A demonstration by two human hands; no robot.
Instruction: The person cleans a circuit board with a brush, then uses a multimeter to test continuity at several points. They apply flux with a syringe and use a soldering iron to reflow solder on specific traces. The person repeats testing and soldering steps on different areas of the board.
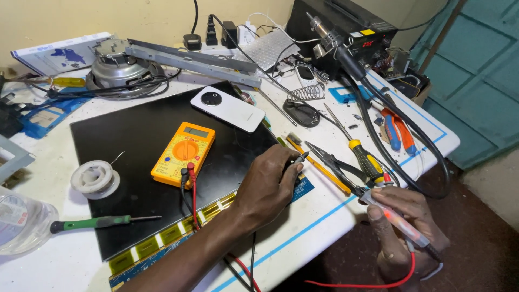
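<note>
The left hand (270,186) rests on the front edge of the black panel (140,135), fingers pinched together on a black probe (300,158) whose tip points toward the table's right edge. The right hand (405,227) hangs just off the table's front-right edge, closed around a red probe (397,219) with its red lead (373,282) looping below. An orange multimeter (184,153) lies flat at the panel's middle, 2 leads plugged into its lower end. A white phone (228,108) lies face down on the panel's far corner. A solder spool (95,178) sits at the panel's left edge, with a green screwdriver (97,221) just in front of it. Pliers (338,165) and a yellow screwdriver (367,161) lie near the right hand.
</note>
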